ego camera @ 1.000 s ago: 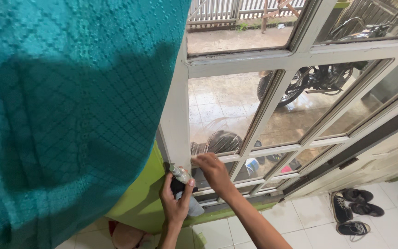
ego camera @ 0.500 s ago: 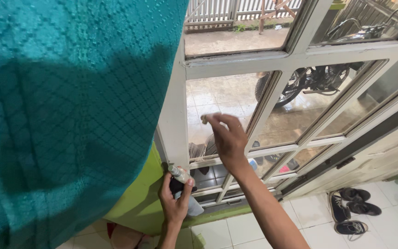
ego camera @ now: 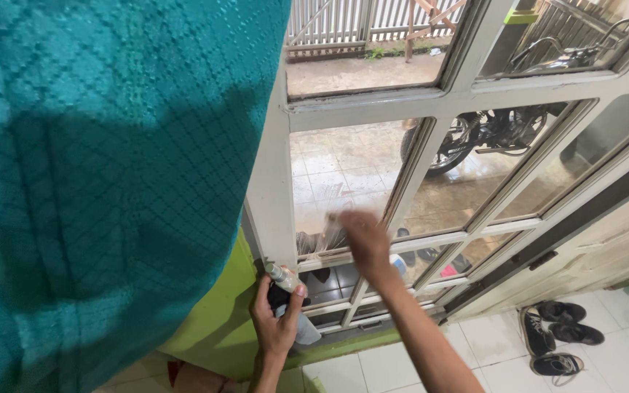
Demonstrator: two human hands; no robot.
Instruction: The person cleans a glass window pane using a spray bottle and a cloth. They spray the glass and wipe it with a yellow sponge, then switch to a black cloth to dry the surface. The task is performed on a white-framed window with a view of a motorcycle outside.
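At frame centre the right hand [ego camera: 362, 240] presses a small cloth [ego camera: 333, 218] against the streaked glass pane [ego camera: 336, 182], wiping seemingly unfinished, while the left hand [ego camera: 277, 320] grips a small spray bottle [ego camera: 284, 276] below.

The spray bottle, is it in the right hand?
No, the spray bottle is held in the left hand, while the right hand is up against the window pane.

The only package in view is a small spray bottle [ego camera: 290, 300], held low at the window frame's left post by the left hand [ego camera: 277, 320], whose fingers wrap round it. It stands roughly upright, tilted a little, with a pale nozzle head on top, a dark band below it and a light, cloudy body. Whether it carries a label cannot be told. No signs or screens show.
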